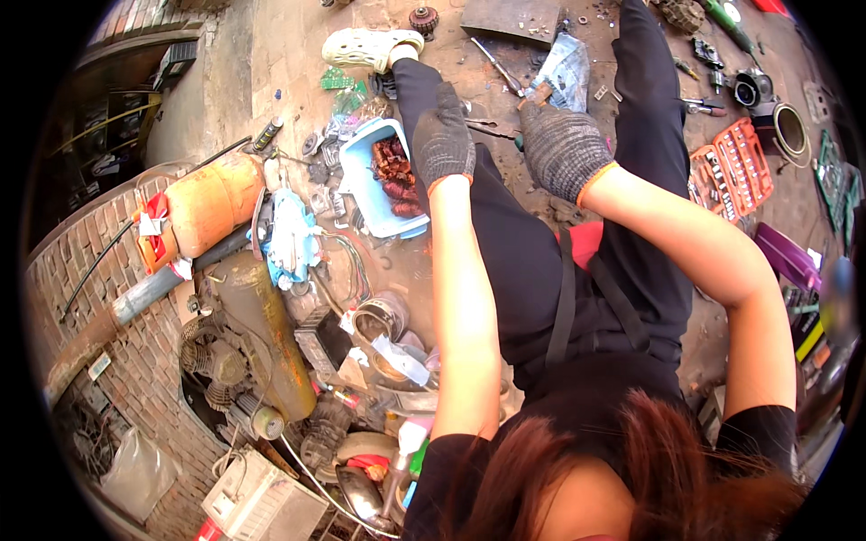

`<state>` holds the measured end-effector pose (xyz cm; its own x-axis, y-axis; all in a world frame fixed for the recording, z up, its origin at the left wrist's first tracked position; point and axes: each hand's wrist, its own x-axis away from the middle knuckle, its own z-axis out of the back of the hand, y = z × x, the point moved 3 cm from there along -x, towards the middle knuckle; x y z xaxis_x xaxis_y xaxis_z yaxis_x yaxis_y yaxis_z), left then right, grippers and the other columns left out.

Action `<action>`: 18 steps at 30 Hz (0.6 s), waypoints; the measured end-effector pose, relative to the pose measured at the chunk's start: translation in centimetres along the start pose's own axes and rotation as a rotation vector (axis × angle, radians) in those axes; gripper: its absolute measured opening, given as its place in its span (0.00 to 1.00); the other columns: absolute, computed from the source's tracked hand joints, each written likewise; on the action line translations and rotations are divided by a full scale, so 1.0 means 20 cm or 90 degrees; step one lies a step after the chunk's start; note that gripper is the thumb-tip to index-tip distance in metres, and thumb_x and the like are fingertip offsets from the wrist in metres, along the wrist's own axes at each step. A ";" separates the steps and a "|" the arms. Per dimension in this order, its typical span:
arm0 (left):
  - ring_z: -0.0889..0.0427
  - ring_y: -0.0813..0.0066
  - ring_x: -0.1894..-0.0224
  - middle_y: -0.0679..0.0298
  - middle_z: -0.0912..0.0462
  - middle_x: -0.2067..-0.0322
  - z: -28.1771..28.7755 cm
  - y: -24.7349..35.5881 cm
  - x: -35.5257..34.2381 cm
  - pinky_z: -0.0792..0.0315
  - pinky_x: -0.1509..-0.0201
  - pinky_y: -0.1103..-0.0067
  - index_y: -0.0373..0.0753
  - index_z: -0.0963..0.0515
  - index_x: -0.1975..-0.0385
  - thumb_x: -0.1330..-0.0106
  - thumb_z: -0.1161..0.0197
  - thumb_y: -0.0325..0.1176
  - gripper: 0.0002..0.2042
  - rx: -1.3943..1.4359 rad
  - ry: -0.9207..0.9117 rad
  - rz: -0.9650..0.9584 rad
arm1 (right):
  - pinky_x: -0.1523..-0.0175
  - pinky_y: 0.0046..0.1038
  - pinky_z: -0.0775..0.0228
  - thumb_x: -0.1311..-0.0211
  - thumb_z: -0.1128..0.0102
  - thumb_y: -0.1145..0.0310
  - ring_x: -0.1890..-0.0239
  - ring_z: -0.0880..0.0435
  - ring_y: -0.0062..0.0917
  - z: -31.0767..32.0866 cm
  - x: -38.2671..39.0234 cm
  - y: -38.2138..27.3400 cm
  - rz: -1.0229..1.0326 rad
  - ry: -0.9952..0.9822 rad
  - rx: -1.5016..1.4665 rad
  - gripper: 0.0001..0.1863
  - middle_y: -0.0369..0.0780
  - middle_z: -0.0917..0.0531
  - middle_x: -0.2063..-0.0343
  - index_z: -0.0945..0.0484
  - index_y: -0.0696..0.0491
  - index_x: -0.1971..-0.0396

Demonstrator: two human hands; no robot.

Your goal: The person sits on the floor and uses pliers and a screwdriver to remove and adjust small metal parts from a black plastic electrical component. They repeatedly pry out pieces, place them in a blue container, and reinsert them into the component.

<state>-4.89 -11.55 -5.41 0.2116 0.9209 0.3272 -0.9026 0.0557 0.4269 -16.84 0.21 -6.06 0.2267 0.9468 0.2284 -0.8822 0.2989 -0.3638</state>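
My left hand (442,140), in a dark grey knit glove, lies over my left knee with its fingers stretched out. It seems to hold nothing, though its palm is hidden. My right hand (561,149), gloved the same way, is closed around what look like pliers (492,129); their slim metal jaws point left toward my left hand. A small reddish-brown piece (538,96) shows at the right fingertips; I cannot make out its kind. Beside my left leg stands a light blue plastic bin (363,158) holding copper windings (393,171). A screwdriver-like tool (498,66) lies ahead on the floor.
A crumpled clear bluish bag (566,72) and a dark metal block (511,18) lie ahead. At right is an orange socket set case (732,169). An orange gas cylinder (209,206), a rusty tank (263,316) and scattered scrap crowd the left side.
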 end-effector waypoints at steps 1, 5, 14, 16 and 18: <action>0.24 0.40 0.58 0.40 0.21 0.68 -0.01 0.01 -0.01 0.33 0.53 0.59 0.29 0.22 0.68 0.32 0.66 0.62 0.37 0.000 0.023 -0.002 | 0.66 0.38 0.26 0.46 0.46 0.69 0.69 0.17 0.41 0.05 -0.01 -0.02 -0.023 -0.011 0.021 0.27 0.52 0.19 0.71 0.38 0.69 0.48; 0.21 0.45 0.58 0.44 0.19 0.65 -0.12 0.10 -0.18 0.29 0.52 0.61 0.32 0.19 0.66 0.34 0.68 0.66 0.40 -0.090 0.031 0.020 | 0.66 0.38 0.25 0.44 0.48 0.69 0.67 0.16 0.38 0.06 -0.11 0.03 -0.073 -0.006 0.056 0.19 0.50 0.17 0.70 0.27 0.64 0.54; 0.17 0.64 0.70 0.52 0.17 0.71 -0.11 -0.36 -0.97 0.24 0.66 0.70 0.35 0.18 0.64 0.37 0.66 0.70 0.40 -0.058 -0.013 0.163 | 0.60 0.41 0.26 0.39 0.46 0.55 0.64 0.17 0.44 0.15 -0.18 0.23 -0.073 -0.127 0.041 0.21 0.52 0.18 0.69 0.25 0.61 0.61; 0.23 0.68 0.80 0.57 0.19 0.78 -0.14 -0.20 -0.86 0.33 0.81 0.75 0.38 0.20 0.68 0.39 0.65 0.72 0.39 0.233 -0.131 0.143 | 0.59 0.40 0.26 0.45 0.45 0.62 0.63 0.17 0.42 0.08 -0.13 0.38 -0.107 -0.154 -0.012 0.19 0.51 0.18 0.65 0.26 0.62 0.60; 0.32 0.76 0.89 0.61 0.21 0.81 -0.09 0.01 -0.60 0.49 0.92 0.83 0.42 0.24 0.73 0.40 0.64 0.74 0.36 0.563 -0.266 0.126 | 0.58 0.39 0.27 0.45 0.43 0.59 0.65 0.18 0.41 0.02 -0.05 0.45 -0.033 -0.120 -0.166 0.21 0.51 0.19 0.67 0.27 0.61 0.59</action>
<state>-8.25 -21.92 -10.81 0.3551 0.6636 0.6584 -0.3686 -0.5479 0.7510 -25.21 1.86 -9.29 0.1671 0.8982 0.4066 -0.7304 0.3898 -0.5609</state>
